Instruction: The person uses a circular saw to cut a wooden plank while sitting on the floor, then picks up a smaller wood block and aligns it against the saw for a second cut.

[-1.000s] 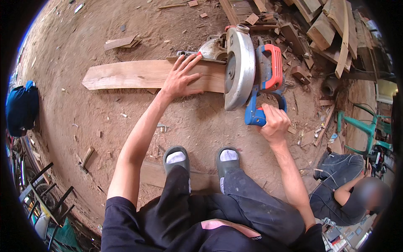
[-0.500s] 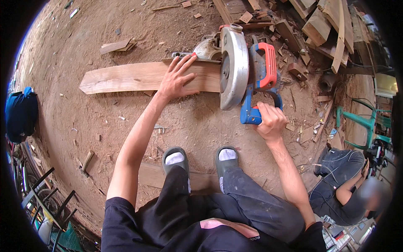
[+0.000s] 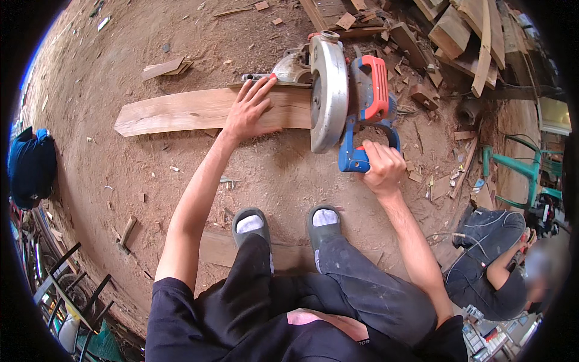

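Observation:
My left hand (image 3: 249, 110) lies with fingers stretched over a pale brown plank (image 3: 167, 111), its fingertips reaching the metal fence (image 3: 234, 85) along the plank's far edge. The plank runs sideways on or just above the dirt, its right end hidden at the cut-off saw's silver blade guard (image 3: 329, 90). My right hand (image 3: 381, 164) is closed round the saw's blue handle (image 3: 351, 158), just right of the guard. The saw's red-and-grey motor housing (image 3: 377, 88) sits beyond that handle. My feet in grey slip-on sandals stand on the near side of the plank.
Offcuts and boards (image 3: 452, 37) are piled upper right. A green plastic chair (image 3: 525, 174) is at right, above a seated co-worker (image 3: 503, 280) with cables nearby. A dark blue bag (image 3: 31, 169), a hammer (image 3: 126, 235) and black metal frames (image 3: 66, 283) are at left.
The whole view has turned slightly, so saw and plank appear a little further left. Both my hands keep their places on plank and handle. The co-worker's hands have shifted slightly.

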{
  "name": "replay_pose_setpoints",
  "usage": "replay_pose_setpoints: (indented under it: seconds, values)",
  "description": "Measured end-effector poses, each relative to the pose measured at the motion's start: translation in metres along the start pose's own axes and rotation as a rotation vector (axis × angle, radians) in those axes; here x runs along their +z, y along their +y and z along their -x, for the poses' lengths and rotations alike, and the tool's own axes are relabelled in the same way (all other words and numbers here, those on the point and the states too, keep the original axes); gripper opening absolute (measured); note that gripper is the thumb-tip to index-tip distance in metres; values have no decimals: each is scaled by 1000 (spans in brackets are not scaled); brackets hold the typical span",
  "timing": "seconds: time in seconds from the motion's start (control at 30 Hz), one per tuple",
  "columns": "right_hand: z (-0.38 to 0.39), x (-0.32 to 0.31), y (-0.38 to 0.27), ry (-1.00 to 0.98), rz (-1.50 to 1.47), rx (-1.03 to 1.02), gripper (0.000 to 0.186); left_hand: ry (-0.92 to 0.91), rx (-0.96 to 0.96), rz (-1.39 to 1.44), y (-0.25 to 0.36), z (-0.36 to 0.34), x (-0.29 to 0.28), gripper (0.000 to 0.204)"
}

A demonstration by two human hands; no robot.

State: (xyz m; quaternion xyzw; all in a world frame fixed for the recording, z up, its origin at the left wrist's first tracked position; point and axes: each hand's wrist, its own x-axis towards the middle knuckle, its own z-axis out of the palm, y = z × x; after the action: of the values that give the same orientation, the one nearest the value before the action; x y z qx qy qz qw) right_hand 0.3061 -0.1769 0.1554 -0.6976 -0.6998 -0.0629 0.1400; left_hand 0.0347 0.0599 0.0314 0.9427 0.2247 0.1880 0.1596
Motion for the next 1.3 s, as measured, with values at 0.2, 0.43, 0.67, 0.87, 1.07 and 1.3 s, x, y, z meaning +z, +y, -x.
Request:
replay_pose_setpoints:
  seconds: [0.2, 0.43, 0.67, 0.87, 1.07, 1.3]
  values:
    - [-3, 0, -1, 39, 12, -11, 21, 28, 10, -12, -3, -1, 2, 51]
    - [2, 6, 2, 90, -10, 4, 18, 21, 16, -1, 1, -4, 1, 52]
    - [5, 9, 3, 103, -5, -1, 16, 5, 21, 2, 2, -3, 0, 52]
    - [4, 11, 3, 110, 0, -14, 17, 6, 15, -23, 1, -2, 0, 53]
    - [5, 11, 2, 133, -1, -13, 17, 3, 14, -21, 1, -3, 1, 52]
    - [7, 16, 5, 159, 14, -23, 19, -10, 3, -1, 3, -4, -1, 53]
